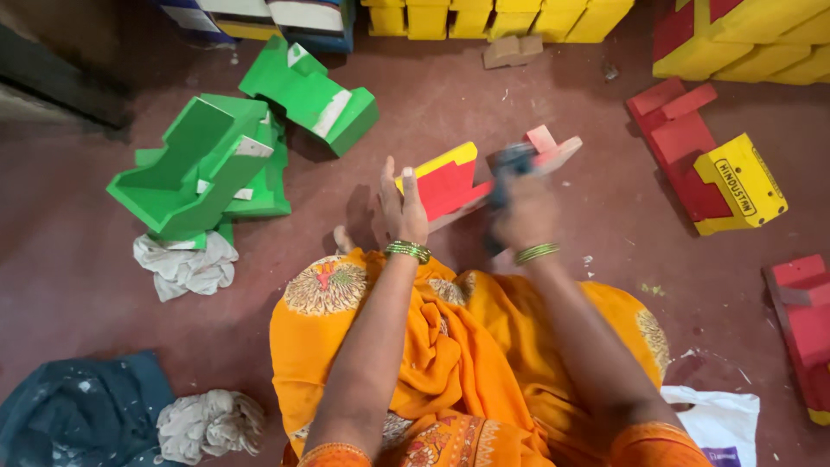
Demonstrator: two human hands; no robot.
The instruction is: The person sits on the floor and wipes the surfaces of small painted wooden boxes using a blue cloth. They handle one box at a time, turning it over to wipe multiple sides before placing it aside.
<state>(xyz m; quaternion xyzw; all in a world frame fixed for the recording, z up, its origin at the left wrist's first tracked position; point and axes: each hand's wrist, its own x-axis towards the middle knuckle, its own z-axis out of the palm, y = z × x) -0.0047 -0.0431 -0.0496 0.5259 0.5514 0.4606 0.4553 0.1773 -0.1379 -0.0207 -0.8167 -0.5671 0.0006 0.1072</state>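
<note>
I sit on a dark red floor in orange cloth. My left hand [400, 207] lies flat against the near left end of a red and yellow wooden block [450, 182], steadying it. My right hand [523, 212] is closed on a dark blue-grey tool or cloth [510, 164], blurred by motion, and presses it on the block's middle. The block's far end [553, 149] is pale pink bare wood.
Green painted wooden blocks [216, 160] are piled at the left over a white rag [186, 264]. Red and yellow blocks [713, 169] lie at the right, yellow blocks [493, 17] along the back. A blue cloth [82, 411], another rag [207, 424] and a white bag [718, 419] lie near me.
</note>
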